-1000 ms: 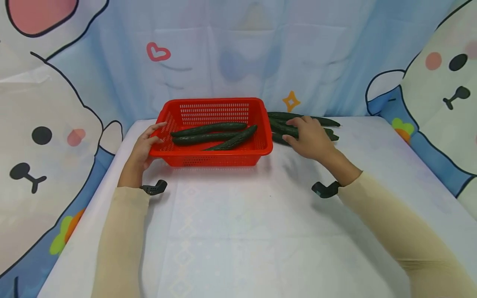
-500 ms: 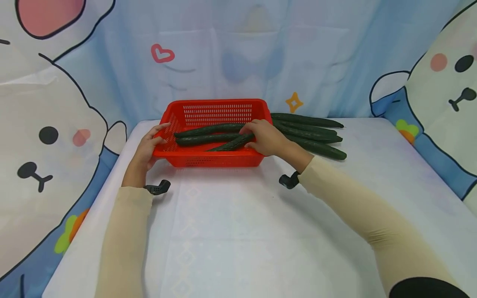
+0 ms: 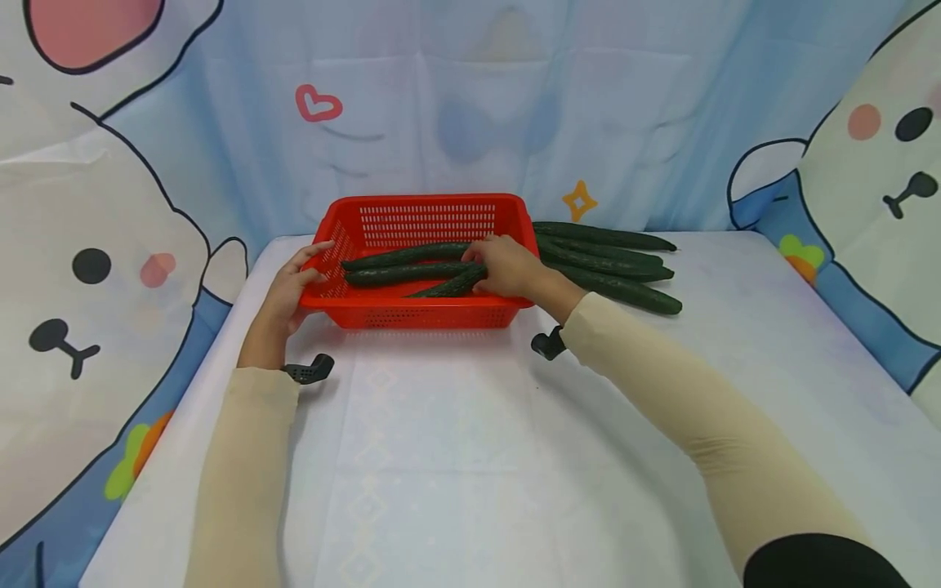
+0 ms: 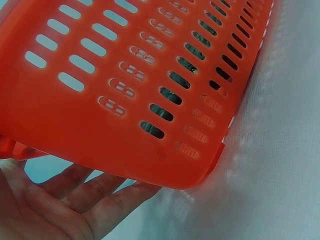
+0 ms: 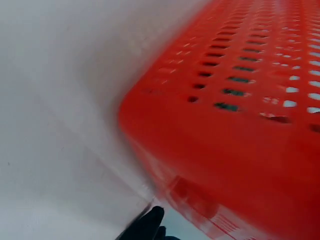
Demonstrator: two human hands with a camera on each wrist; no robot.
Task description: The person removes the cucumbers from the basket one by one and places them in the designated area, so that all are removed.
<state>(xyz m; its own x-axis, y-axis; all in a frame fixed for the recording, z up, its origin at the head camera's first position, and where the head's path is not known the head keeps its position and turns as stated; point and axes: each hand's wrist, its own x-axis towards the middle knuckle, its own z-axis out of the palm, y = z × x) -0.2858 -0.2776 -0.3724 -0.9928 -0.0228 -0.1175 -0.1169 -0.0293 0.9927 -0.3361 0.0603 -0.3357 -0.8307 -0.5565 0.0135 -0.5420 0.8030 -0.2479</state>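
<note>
A red plastic basket (image 3: 422, 314) with slotted walls stands at the back of the table. Several dark green cucumbers (image 3: 404, 255) lie in it. My left hand (image 3: 283, 294) holds the basket's left rim. The left wrist view shows that hand's fingers (image 4: 95, 192) passing behind the rim. My right hand (image 3: 507, 268) reaches over the right rim and grips the right end of the front cucumber (image 3: 452, 285); its fingers partly hide that end. The right wrist view shows the basket's outer wall (image 5: 200, 135), not the fingers.
More cucumbers (image 3: 621, 286) lie side by side on the white tablecloth (image 3: 470, 457), right of the basket. A printed cloth backdrop (image 3: 412, 106) rises close behind. Black wrist cameras (image 3: 309, 370) sit at both cuffs. A dark rounded shape (image 3: 823, 559) overlaps the right sleeve.
My right hand has moved left from the cucumbers on the table into the basket, then slightly further left along the front cucumber. The left hand stays on the rim.
</note>
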